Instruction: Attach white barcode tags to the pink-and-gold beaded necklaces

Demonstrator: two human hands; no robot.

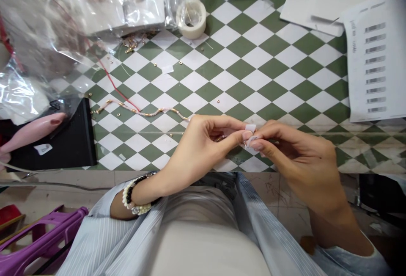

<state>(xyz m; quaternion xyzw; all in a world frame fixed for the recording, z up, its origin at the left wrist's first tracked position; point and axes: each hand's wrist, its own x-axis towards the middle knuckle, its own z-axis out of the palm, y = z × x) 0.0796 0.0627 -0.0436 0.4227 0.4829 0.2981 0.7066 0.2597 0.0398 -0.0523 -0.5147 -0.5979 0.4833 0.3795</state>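
Thumb and forefinger of my left hand (206, 147) pinch one side of a small white tag (250, 128) near the table's front edge. My right hand (294, 153) meets it there, its thumb and forefinger closed on the tag's other side. A beaded strand (152, 113) in pale pink and gold lies on the table and runs up to my left hand; some beads show inside that hand's curled fingers. The fingertips partly hide the tag and whatever is joined to it.
Plastic bags (63, 22) cover the back left, beside a tape roll (191, 18). A pink-handled tool (34, 134) rests on a black case (72, 140). Loose gold beads dot the green-and-white table (269, 64). A barcode sheet (377, 60) and white cards (304, 1) lie right.
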